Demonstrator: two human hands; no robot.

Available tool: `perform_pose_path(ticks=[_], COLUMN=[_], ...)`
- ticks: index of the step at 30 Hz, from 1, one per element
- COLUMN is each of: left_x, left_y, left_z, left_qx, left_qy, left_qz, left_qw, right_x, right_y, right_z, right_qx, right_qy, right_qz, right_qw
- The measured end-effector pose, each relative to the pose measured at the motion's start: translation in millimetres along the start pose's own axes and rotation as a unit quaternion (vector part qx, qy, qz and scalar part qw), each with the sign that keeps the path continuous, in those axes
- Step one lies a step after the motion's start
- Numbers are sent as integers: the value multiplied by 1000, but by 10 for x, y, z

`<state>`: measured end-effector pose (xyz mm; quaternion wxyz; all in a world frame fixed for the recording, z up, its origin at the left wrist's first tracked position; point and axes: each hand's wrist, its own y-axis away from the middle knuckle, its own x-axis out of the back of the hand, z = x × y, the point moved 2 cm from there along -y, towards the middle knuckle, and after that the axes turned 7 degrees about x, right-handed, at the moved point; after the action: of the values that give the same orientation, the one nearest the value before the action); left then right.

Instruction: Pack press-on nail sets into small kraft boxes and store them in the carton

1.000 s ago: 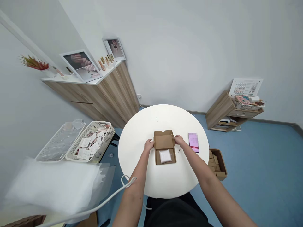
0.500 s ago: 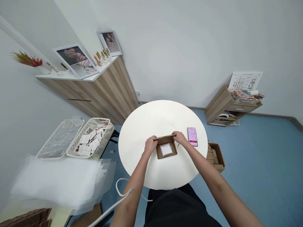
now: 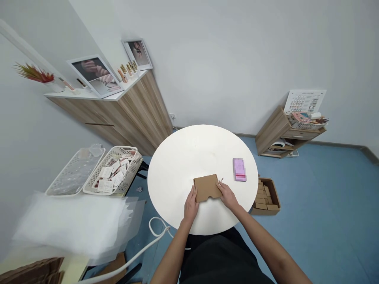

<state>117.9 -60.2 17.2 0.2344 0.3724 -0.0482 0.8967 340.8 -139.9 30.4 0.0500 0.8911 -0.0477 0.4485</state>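
A small brown cardboard box [image 3: 206, 187] lies closed on the round white table [image 3: 189, 157], near its front edge. My left hand [image 3: 191, 205] rests against the box's near left corner, fingers stretched along its side. At the near right corner, my right hand [image 3: 227, 195] presses the box with its fingers bent over the edge. The white packet seen inside the box earlier is hidden under the lid.
A phone with a pink screen [image 3: 239, 169] lies on the table to the right. Two white baskets [image 3: 112, 175] stand at the left, one holding several packets. A carton of flat boxes [image 3: 264, 196] sits on the floor at the right. Clear plastic sheets [image 3: 68, 225] lie at the near left.
The lid of the box has been folded down over the white packet, and the box is now closed. Both hands moved from the far corners to the near corners.
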Motion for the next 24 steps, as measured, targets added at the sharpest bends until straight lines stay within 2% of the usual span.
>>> perform_pose_path(ticks=[5,8,13,16,19,22,24], left_x=[-165,-223,-201,-85,113,350,489], left_y=[146,176,145,78,-19,-136,-223], left_z=[-88,-124,-102,11,189,372,473], left_qx=[-16,-2,27,63,122,184,195], left_qy=[-15,6,77,123,157,147,128], left_qz=[2,-13,-21,-2,11,8,4], left_qw=[1000,1000,996,990,980,972,972], right_x=[-225,-296,-266,-122,85,278,375], right_y=[149,187,174,112,24,-83,-170], right_z=[66,77,68,5,-94,-171,-173], right_qx=[28,37,-28,-55,-60,-53,-68], right_qy=[44,43,-1,-58,-131,-194,-220], right_qz=[-2,-2,-29,-39,-37,-41,-48], right_qw=[999,998,999,996,989,979,972])
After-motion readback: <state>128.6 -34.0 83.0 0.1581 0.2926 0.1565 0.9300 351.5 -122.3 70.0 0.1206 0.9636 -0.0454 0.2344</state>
